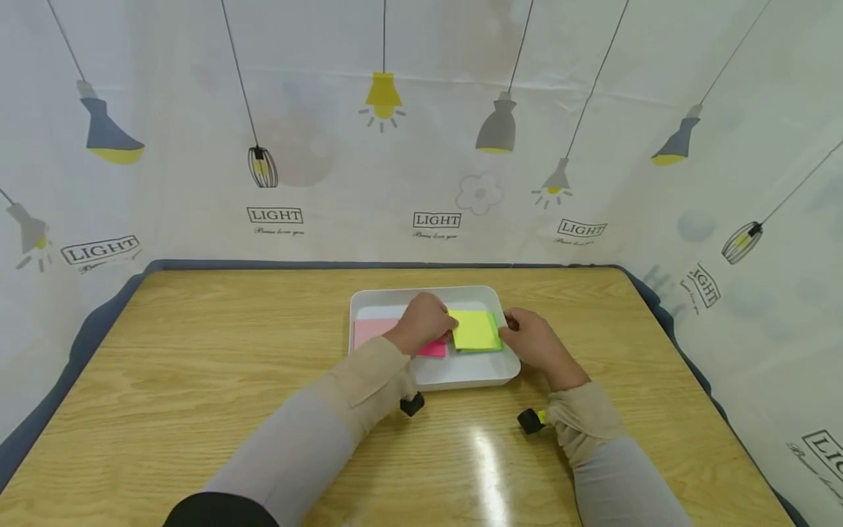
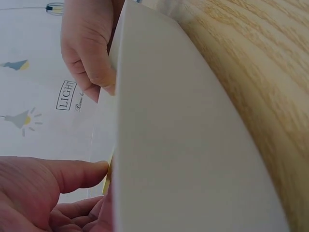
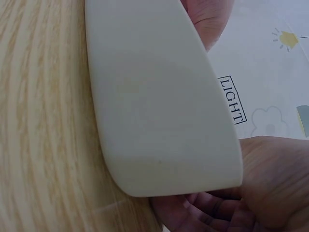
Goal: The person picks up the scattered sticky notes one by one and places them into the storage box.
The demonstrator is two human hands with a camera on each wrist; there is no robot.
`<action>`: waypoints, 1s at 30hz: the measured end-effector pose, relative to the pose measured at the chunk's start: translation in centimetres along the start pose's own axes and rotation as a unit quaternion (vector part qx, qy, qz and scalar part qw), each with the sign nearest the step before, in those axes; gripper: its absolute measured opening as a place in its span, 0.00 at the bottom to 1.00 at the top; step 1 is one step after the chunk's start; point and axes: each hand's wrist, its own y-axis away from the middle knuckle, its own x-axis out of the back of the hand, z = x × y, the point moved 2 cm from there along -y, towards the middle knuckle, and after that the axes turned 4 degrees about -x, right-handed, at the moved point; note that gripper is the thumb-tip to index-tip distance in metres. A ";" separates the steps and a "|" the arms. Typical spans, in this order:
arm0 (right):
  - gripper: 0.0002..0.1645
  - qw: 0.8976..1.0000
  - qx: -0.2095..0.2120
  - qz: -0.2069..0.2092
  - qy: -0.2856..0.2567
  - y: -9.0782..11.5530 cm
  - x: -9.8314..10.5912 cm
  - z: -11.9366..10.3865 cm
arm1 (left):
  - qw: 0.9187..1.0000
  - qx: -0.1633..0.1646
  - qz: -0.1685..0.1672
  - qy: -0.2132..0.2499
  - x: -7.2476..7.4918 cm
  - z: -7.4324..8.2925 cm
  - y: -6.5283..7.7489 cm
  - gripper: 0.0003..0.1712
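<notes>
Resting inside a shallow white tray (image 1: pixel 489 375) that sits near the middle of the wooden table (image 1: pixel 197 366), toward its far edge, are three pads of sticky notes: a pale pink pad (image 1: pixel 372 331) against the tray's left wall, a bright pink pad (image 1: pixel 435 349) mostly hidden under the left hand, and a yellow-green pad (image 1: pixel 474 329) toward the tray's right side. The raised rim probably serves to keep the pads gathered in one place.

The left hand (image 1: pixel 424 322) reaches over the tray's near edge, and its curled fingers meet the left edge of the yellow-green pad, seemingly pinching it; the left wrist view shows only the tray wall and a thumb, so the grip cannot be confirmed. The right hand (image 1: pixel 532 338) sits at the tray's right edge with fingers curled toward the pad's right side; it appears to steady either the pad or the rim, and I cannot tell which. Holding from both sides likely keeps the pad square as it is handled.

Counted: one tray, three pads, two hands. A curtain printed with lamps (image 1: pixel 500 124) hangs behind the table's far edge.
</notes>
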 end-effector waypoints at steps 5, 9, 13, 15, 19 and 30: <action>0.20 1.000 0.001 0.001 0.003 0.1 0.1 -0.1 | 0.992 -0.055 0.011 -0.112 0.0 0.5 0.3 0.17; 0.20 1.000 0.002 0.001 0.002 0.1 0.2 -0.2 | 0.978 -0.078 0.023 -0.193 0.1 1.2 0.6 0.22; 0.21 1.000 0.007 -0.001 -0.002 0.2 0.3 -0.3 | 0.977 -0.066 0.026 -0.200 0.1 1.4 0.8 0.16; 0.21 1.000 0.010 -0.001 -0.003 0.2 0.2 -0.3 | 0.976 -0.065 0.026 -0.204 0.1 1.5 0.8 0.16; 0.20 1.000 0.013 0.000 -0.002 0.3 0.2 -0.3 | 0.971 -0.075 0.024 -0.224 0.0 1.6 0.9 0.17; 0.20 1.000 0.011 0.000 0.000 0.2 0.2 -0.2 | 0.969 -0.091 0.035 -0.227 -0.3 1.4 1.1 0.20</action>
